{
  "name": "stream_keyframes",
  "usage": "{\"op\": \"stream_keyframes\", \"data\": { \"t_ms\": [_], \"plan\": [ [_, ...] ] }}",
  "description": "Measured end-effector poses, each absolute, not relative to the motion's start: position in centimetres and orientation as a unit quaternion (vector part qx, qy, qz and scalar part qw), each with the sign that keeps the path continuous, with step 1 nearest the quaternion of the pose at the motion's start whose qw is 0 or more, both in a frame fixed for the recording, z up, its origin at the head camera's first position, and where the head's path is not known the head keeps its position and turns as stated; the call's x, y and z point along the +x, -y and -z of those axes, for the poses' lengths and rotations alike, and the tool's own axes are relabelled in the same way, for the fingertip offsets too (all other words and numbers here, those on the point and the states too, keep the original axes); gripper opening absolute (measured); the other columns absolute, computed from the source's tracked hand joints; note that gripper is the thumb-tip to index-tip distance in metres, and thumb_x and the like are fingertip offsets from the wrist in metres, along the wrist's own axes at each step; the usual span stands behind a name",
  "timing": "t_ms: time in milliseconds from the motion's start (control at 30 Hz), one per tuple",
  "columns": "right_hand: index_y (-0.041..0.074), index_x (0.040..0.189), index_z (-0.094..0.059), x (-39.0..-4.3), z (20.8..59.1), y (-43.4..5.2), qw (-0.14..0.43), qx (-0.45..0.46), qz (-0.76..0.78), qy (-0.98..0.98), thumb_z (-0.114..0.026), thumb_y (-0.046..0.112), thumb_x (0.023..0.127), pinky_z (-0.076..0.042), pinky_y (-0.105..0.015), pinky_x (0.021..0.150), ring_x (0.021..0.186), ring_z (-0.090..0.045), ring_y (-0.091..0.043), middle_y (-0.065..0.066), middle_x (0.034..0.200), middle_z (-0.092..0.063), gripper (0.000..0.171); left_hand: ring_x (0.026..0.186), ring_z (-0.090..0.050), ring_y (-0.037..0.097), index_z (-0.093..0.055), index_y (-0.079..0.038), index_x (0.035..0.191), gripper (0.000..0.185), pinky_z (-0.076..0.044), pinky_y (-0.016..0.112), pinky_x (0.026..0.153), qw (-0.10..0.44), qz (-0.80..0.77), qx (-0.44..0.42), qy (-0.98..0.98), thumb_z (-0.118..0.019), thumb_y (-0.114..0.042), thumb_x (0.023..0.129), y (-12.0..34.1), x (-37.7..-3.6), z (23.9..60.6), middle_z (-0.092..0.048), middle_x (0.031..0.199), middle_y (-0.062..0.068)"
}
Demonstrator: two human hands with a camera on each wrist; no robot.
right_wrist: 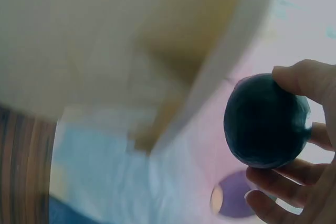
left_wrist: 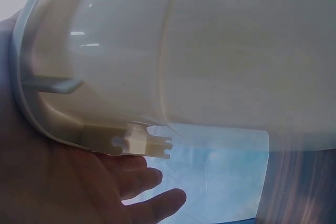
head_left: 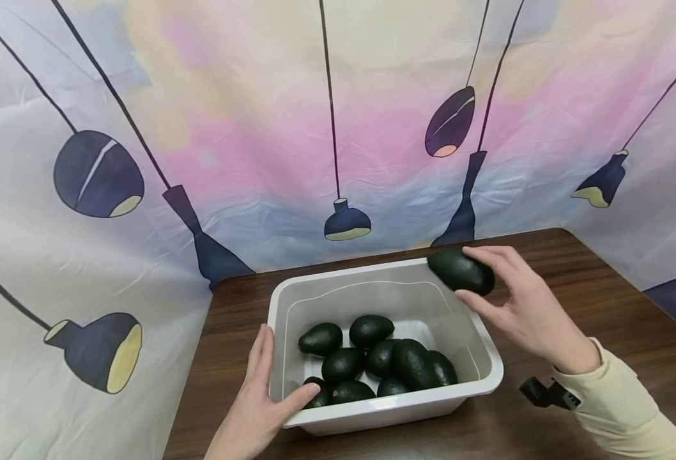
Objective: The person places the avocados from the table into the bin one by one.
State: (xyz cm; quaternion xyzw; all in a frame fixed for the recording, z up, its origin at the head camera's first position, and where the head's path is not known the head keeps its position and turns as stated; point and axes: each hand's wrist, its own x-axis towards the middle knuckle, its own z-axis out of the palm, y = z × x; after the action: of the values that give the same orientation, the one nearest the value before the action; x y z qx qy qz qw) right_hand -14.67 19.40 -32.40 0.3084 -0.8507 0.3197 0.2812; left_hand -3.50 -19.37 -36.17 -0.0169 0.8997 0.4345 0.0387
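My right hand (head_left: 524,306) holds a dark green avocado (head_left: 461,271) between thumb and fingers, above the back right corner of a light grey plastic bin (head_left: 372,409). In the right wrist view the same avocado (right_wrist: 266,121) appears end-on, with the thumb on one side and fingertips on the other. Several more avocados (head_left: 370,330) lie inside the bin, mostly toward its front. At the front left corner my left hand (head_left: 254,399) rests against the bin, thumb across the rim and fingers straight along the outside. The left wrist view shows those fingers (left_wrist: 142,182) extended beside the rim.
The bin stands on a dark brown wooden table (head_left: 551,255) with a rounded back corner. Behind it hangs a fabric backdrop (head_left: 257,128) printed with lamps. A small black device (head_left: 547,393) is strapped at the right wrist, over a pale yellow sleeve (head_left: 625,402).
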Motion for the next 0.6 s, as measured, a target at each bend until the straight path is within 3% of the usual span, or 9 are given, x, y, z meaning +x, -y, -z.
{"op": "stream_keyframes", "data": {
  "t_ms": [233,333,433,600],
  "plan": [
    [0.012,0.139,-0.054,-13.0,31.4,-16.5,0.265,0.373,-0.323,0.829,-0.084,0.015,0.075,-0.041,-0.01,0.079,0.108,-0.053,-0.013,-0.003,0.132,-0.053,0.071,0.147,-0.005,0.033,0.008,-0.028,0.156,0.109,-0.022,0.064,0.107,0.038,-0.441,-0.018,-0.897,-0.069,-0.055,0.084,19.3,-3.5,36.2,0.01,0.161,-0.004],
    [0.011,0.138,-0.055,-12.2,31.0,-15.7,0.259,0.391,-0.325,0.822,-0.083,0.019,0.077,-0.041,-0.011,0.082,0.111,-0.052,-0.014,-0.004,0.133,-0.052,0.067,0.147,-0.005,0.033,0.008,-0.028,0.156,0.108,-0.022,0.064,0.107,0.039,-0.442,-0.017,-0.896,-0.069,-0.056,0.084,19.3,-3.5,36.2,0.01,0.161,-0.004],
    [0.009,0.136,-0.057,-11.6,30.5,-14.9,0.262,0.408,-0.329,0.811,-0.079,0.027,0.082,-0.038,-0.015,0.095,0.117,-0.051,-0.019,-0.005,0.132,-0.054,0.061,0.147,-0.005,0.033,0.008,-0.028,0.156,0.108,-0.023,0.064,0.107,0.038,-0.441,-0.017,-0.897,-0.068,-0.056,0.084,19.3,-3.4,36.2,0.01,0.161,-0.005],
    [0.007,0.134,-0.058,-10.9,30.0,-13.2,0.261,0.444,-0.335,0.789,-0.073,0.033,0.088,-0.036,-0.019,0.098,0.117,-0.052,-0.021,-0.007,0.131,-0.054,0.055,0.147,-0.005,0.033,0.008,-0.029,0.156,0.108,-0.023,0.064,0.107,0.044,-0.441,-0.022,-0.896,-0.068,-0.057,0.084,19.4,-3.5,36.1,0.01,0.161,-0.004]
  ]
}}
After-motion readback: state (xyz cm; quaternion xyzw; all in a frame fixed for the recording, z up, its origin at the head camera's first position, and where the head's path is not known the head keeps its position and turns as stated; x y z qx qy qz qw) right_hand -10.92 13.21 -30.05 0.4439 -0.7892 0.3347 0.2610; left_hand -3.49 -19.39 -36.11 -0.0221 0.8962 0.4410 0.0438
